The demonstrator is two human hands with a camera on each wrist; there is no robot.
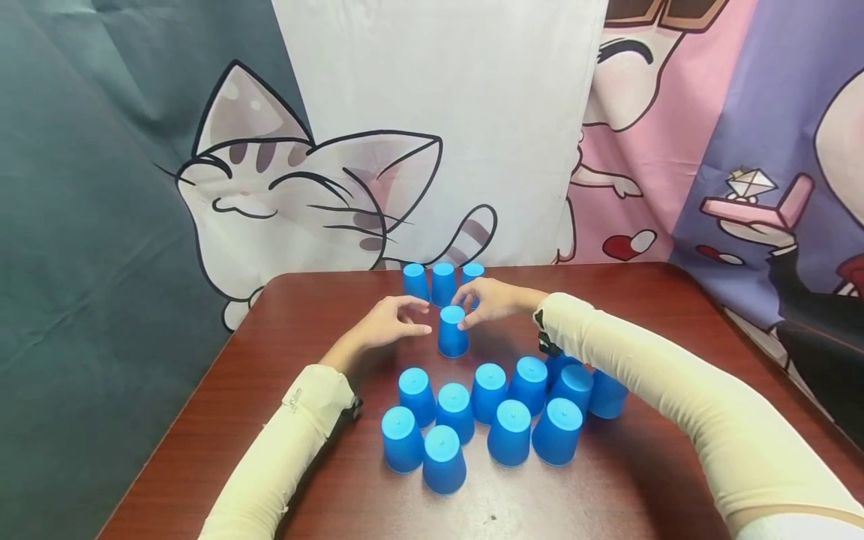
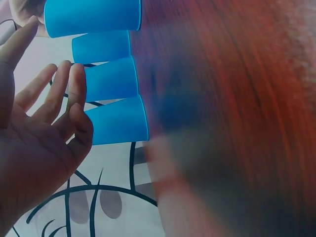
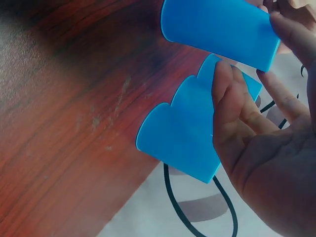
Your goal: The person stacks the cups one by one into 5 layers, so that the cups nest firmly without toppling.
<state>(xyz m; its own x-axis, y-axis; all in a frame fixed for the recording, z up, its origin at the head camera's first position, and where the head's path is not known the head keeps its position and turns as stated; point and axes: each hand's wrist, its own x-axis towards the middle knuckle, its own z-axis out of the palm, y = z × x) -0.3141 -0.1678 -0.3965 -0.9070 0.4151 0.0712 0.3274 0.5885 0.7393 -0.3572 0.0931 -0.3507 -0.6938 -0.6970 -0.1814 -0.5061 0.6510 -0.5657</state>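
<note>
An upside-down blue cup (image 1: 454, 337) stands in front of a row of three more blue cups (image 1: 443, 281) at the table's far edge. With thumb and fingertips, my right hand (image 1: 496, 300) pinches that front cup near its upturned base; the right wrist view shows the thumb and a finger at the base edge of the cup (image 3: 222, 32). On the other side my left hand (image 1: 388, 322) is held with fingers spread and bent slightly, apart from the cup and holding nothing. My right hand partly hides the rightmost cup of the row (image 1: 474, 271).
Nearer to me, several upside-down blue cups (image 1: 442, 457) stand in a loose cluster on the brown table (image 1: 324, 480). A few at the right (image 1: 607, 397) sit partly under my right sleeve. A cartoon-printed cloth (image 1: 439, 75) hangs behind the table.
</note>
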